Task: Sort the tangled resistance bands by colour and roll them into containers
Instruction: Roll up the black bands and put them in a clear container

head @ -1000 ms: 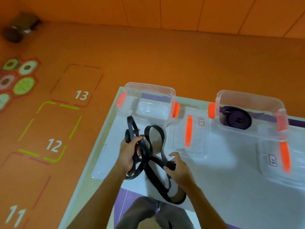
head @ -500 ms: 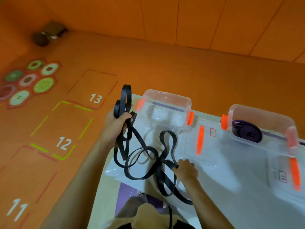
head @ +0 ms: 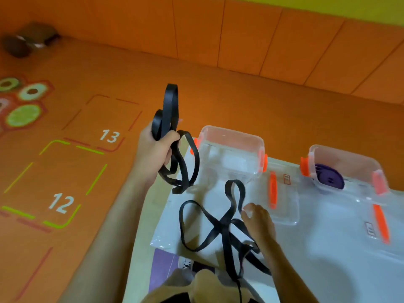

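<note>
Our left hand (head: 156,149) is raised over the left edge of the tabletop (head: 328,259), fingers and thumb curled round a black bundle (head: 169,110) of resistance band. The bundle stands upright above the fist and hangs in slack bends below it, ending just over that edge. The loose black loops (head: 218,226) lie flat on the tabletop, to the right of the left hand and nearer to us. Their long axis runs from the near edge, where they trail off toward our lap, up to a narrow loop that points at the empty container (head: 231,132) near the far left corner. We cannot tell whether these loops and the bundle are one band or two. Our right hand (head: 259,225) is much the nearer hand, resting on the loops' right side with its fingertips (head: 247,212) beside the narrow loop. Strands pass under the palm, and we cannot tell whether it pinches them or only presses. We judge the next gather falls to that hand, feeding leftward. Along the far edge to the right, a second container (head: 349,154) holds a purple roll (head: 329,177), and two clear lids (head: 284,206) with orange clips lie flat nearer us. The tabletop is white and smooth. Around it are an orange floor (head: 196,88) marked 12 and 13 and an orange panelled wall (head: 240,29).
</note>
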`<action>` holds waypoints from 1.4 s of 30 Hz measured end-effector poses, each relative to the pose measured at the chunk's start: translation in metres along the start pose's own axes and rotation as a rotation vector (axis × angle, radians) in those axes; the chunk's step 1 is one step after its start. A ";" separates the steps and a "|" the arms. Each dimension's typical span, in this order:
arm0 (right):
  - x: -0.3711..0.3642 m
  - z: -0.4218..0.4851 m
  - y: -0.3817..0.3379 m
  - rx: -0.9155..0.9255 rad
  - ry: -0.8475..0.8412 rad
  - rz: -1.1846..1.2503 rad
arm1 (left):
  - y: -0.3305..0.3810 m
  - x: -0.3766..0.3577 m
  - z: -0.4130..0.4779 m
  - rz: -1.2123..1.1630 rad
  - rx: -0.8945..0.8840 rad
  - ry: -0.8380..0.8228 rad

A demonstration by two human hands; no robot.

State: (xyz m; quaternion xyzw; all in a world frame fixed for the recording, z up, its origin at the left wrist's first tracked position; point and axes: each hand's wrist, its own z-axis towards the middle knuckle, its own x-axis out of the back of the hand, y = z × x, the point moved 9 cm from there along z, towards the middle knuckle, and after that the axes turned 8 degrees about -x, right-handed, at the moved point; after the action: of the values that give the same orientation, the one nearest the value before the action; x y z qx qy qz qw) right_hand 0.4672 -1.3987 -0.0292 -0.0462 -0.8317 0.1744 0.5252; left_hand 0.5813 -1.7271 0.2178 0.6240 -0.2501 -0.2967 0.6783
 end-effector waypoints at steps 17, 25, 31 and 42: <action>-0.052 -0.049 0.089 -0.472 -0.125 0.076 | -0.086 -0.030 -0.040 0.140 0.136 -0.234; -0.028 -0.024 0.014 -0.265 -0.147 0.358 | -0.108 -0.048 -0.049 0.135 0.168 -0.322; 0.001 -0.021 -0.019 -0.206 -0.194 0.313 | -0.118 -0.067 -0.056 0.255 0.050 -0.512; 0.105 -0.027 -0.129 0.139 -0.084 1.024 | -0.133 -0.085 -0.073 0.205 0.094 -0.780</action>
State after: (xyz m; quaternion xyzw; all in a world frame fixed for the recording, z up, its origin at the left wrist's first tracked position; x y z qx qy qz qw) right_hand 0.4586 -1.4854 0.1145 -0.4051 -0.7092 0.4657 0.3407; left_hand 0.5615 -1.6215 0.0807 0.4666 -0.5629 -0.4303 0.5294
